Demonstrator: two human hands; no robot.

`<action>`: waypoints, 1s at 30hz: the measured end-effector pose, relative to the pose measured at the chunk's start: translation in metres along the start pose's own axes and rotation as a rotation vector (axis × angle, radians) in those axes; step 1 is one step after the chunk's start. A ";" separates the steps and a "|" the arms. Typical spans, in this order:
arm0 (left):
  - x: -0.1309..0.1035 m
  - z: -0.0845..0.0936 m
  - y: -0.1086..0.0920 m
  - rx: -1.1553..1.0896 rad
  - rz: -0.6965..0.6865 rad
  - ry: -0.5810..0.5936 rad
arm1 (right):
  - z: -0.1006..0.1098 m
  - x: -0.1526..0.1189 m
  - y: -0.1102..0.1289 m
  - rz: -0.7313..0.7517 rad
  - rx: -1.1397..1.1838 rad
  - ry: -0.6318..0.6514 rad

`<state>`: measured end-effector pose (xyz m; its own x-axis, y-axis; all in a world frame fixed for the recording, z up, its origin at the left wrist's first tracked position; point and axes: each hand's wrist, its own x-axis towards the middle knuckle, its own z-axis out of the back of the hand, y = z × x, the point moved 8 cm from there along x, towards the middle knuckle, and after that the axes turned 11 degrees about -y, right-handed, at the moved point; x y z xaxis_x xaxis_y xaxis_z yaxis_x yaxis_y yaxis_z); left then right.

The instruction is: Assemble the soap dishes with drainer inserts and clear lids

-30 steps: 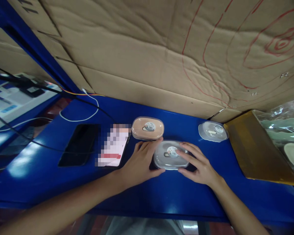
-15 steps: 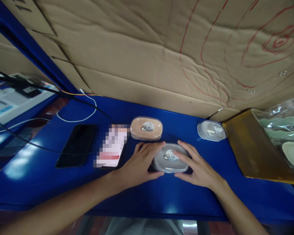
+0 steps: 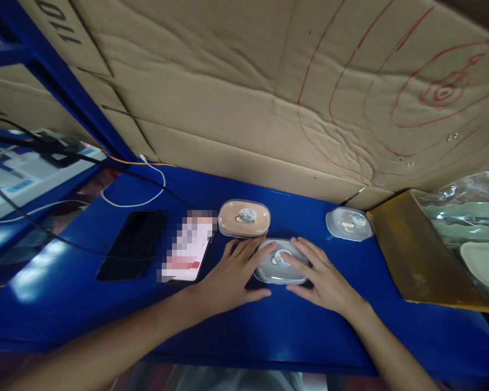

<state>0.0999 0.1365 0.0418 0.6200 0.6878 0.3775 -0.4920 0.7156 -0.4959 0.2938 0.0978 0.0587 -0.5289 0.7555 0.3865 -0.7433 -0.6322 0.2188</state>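
A grey oval container with a clear lid and round label lies on the blue table. My left hand is at its left side, fingers on the lid's edge and thumb near the front. From the right, my right hand reaches over the same container, one finger on the label. Both hands have their fingers spread around it. Just behind, touching or nearly touching my left fingertips, sits a peach container. Another pale container stands farther back to the right.
Left of my hands lie a lit phone and a dark phone. A white cable curls behind them. An open carton with pale dishes stands right. Cardboard walls the back.
The camera view has shifted slightly. My left index finger has moved further onto the grey container's lid; both hands remain around the container.
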 end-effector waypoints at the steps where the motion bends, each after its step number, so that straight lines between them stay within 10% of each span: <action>1: 0.000 0.004 -0.002 0.006 -0.025 -0.016 | 0.000 0.000 -0.004 -0.017 -0.004 0.003; 10: 0.041 0.069 0.035 0.316 0.036 -0.146 | 0.015 -0.008 -0.047 -0.215 -0.049 -0.077; 14: 0.050 0.066 0.053 0.367 0.091 0.018 | 0.023 -0.012 -0.051 -0.237 -0.046 -0.098; 23: 0.039 0.053 0.025 0.183 0.123 0.235 | 0.024 -0.014 -0.045 -0.232 -0.063 -0.116; 30: 0.091 0.067 0.063 0.239 0.279 0.082 | 0.020 -0.012 -0.042 -0.201 -0.075 -0.119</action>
<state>0.0844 0.2521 0.0973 0.4842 0.8553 0.1847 -0.7717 0.5169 -0.3705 0.3394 0.1116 0.0626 -0.3183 0.8365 0.4461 -0.8595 -0.4532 0.2365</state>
